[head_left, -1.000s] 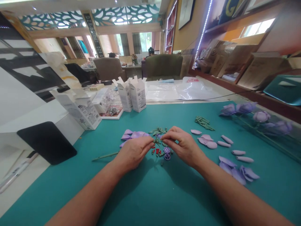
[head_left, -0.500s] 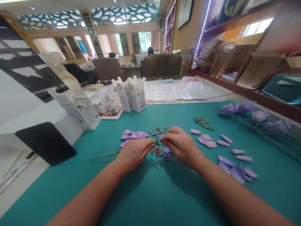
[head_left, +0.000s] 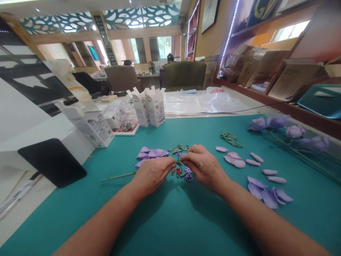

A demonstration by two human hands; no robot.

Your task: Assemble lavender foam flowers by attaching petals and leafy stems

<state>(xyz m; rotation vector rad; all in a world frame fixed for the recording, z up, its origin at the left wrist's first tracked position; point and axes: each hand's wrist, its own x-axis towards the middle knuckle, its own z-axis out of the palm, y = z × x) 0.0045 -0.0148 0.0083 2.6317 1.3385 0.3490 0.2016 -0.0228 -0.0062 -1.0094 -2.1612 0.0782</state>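
Left hand point(head_left: 154, 175) grip looks clamped on green stem point(head_left: 117, 176): long axis roughly left-right, 1 end sticking out left. Small green piece point(head_left: 179, 163) sits between the 2 hands' fingertips. Right hand point(head_left: 204, 166) right beside it; can't tell if clamped.

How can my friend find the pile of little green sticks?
Start at the big teal mat. Past the right hand, toward the far edge and to the right, lies the pile of short green sticks. Unlike the flat purple petals just nearer, they're thin and straight.
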